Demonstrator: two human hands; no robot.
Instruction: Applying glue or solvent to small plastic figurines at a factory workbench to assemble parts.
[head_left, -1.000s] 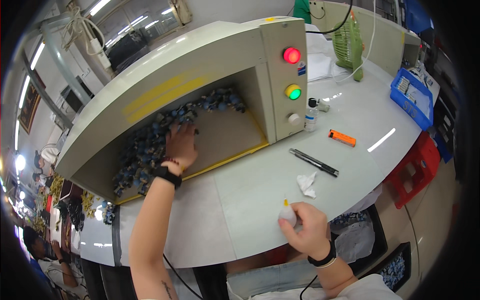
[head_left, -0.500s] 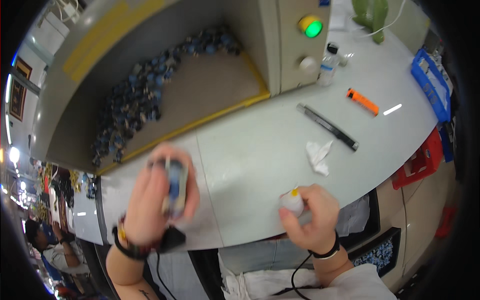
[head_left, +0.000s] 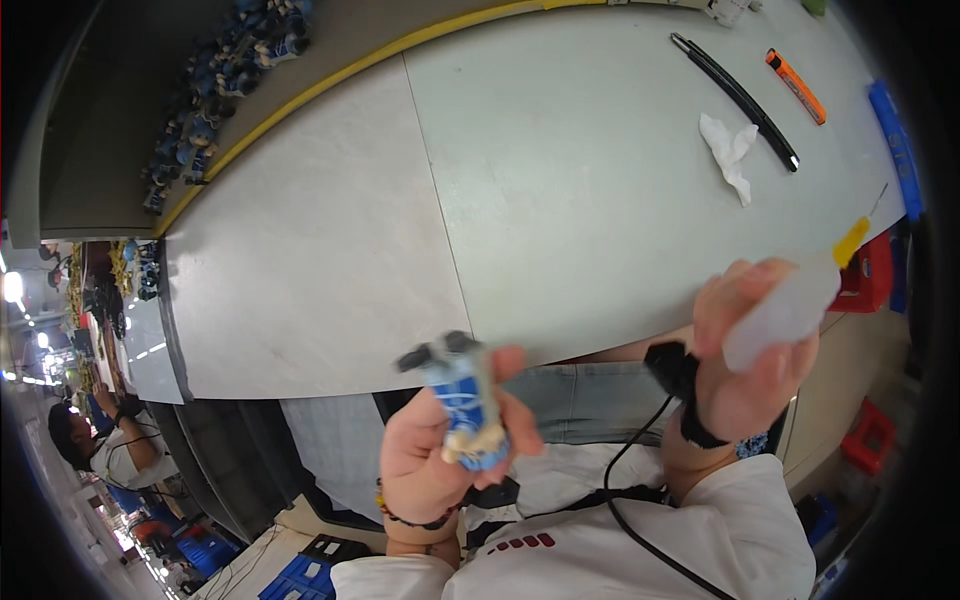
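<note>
Close to my body, my left hand (head_left: 412,455) is closed around a small blue figurine (head_left: 460,402). The figurine is upside down, its dark feet pointing away from me and its head toward my palm. Off to the right, my right hand (head_left: 718,325) grips a white squeeze bottle (head_left: 785,312) that carries a yellow needle tip (head_left: 851,241). The tip points up and right, away from the figurine. The bottle and the fingers around it are slightly blurred.
A pile of similar figurines (head_left: 215,95) lies in a grey booth with a yellow-taped edge (head_left: 330,84). On the white table (head_left: 330,230) are a crumpled tissue (head_left: 730,155), a black pen-like tool (head_left: 740,98) and an orange stick (head_left: 797,88). A person (head_left: 120,440) sits far left.
My view has tilted down toward my body. Both hands have drawn in from over the table, the right one swinging outward with the bottle. The figurine shows plainly where it was blurred.
</note>
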